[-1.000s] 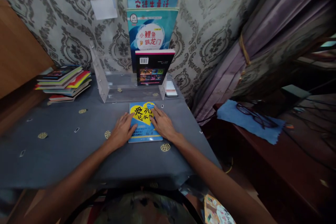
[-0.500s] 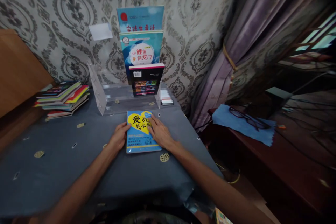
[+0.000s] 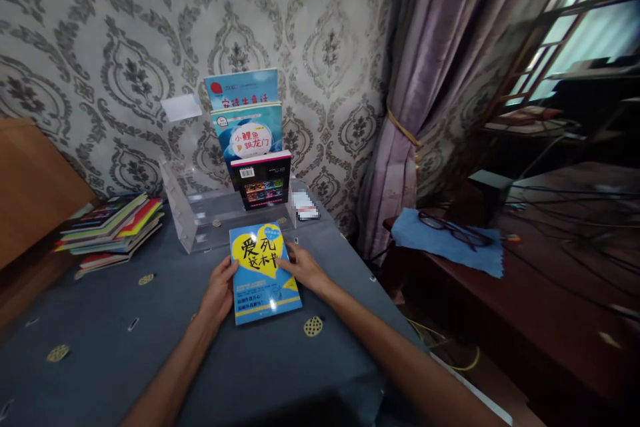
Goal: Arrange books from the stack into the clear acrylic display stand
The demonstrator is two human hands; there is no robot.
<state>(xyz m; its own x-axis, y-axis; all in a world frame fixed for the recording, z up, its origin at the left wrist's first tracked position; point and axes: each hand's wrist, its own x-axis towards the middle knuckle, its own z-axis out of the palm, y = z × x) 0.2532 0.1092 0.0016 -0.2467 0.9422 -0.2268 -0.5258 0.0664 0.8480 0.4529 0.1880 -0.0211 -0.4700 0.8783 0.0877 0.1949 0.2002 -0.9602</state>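
A blue book with a yellow heart on its cover [image 3: 260,290] is held between both hands, tilted up toward me over the dark blue tablecloth. My left hand [image 3: 219,292] grips its left edge, thumb on the cover and fingers underneath. On the right edge, my right hand [image 3: 306,270] is closed the same way, thumb pressed on the cover. Just beyond stands a clear acrylic book rack [image 3: 177,213]. In its right part, a black book [image 3: 263,180] leans in front of a blue-green book [image 3: 250,140] and a taller light blue book [image 3: 245,87].
A stack of books [image 3: 113,230] lies at the left, near a brown wooden panel [image 3: 40,180]. Behind the rack's right end is a pixelated card-like item [image 3: 304,205]. At right, a dark red table [image 3: 465,307] carries a blue cloth [image 3: 450,243], eyeglasses [image 3: 453,230] and cables.
The book has risen off the tablecloth and tilted toward me. My right hand has slid from lying on the cover to gripping the right edge. The view has tipped up and turned right.
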